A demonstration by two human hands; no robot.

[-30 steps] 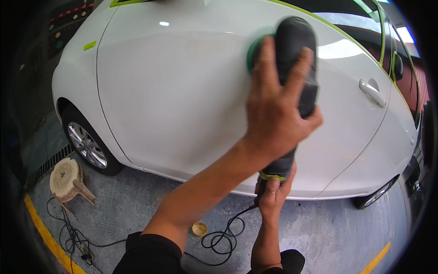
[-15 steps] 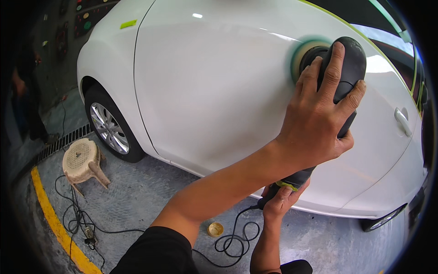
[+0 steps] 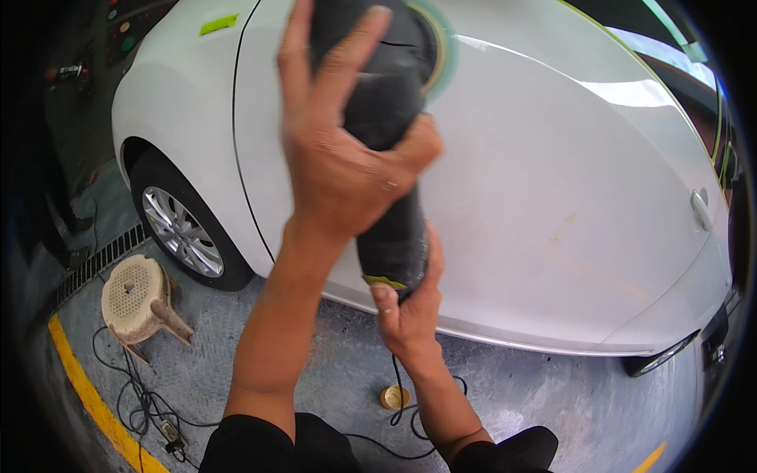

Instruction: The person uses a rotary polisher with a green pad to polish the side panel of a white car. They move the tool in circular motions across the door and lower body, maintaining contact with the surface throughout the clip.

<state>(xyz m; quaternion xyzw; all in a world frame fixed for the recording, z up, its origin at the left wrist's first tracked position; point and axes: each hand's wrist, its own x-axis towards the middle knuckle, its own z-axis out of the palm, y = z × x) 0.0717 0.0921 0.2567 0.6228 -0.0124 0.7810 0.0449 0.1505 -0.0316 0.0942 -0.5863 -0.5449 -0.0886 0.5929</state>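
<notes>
Holding the polisher (image 3: 384, 110) at the white door (image 3: 536, 197), my left hand (image 3: 335, 177) on the tool's upper body, fingers spread, my right hand (image 3: 412, 319) round its lower end, fingers curled, thumb by green tape (image 3: 384, 281), stool (image 3: 132, 292) near the wheel (image 3: 183, 230).

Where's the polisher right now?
The polisher is top middle in the head view, by the white door, held by the left hand above and right hand below.

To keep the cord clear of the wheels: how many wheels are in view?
2. The left wheel is near the stool; the right wheel is at the lower right, only partly showing. Any on the far side of the car are hidden.
</notes>
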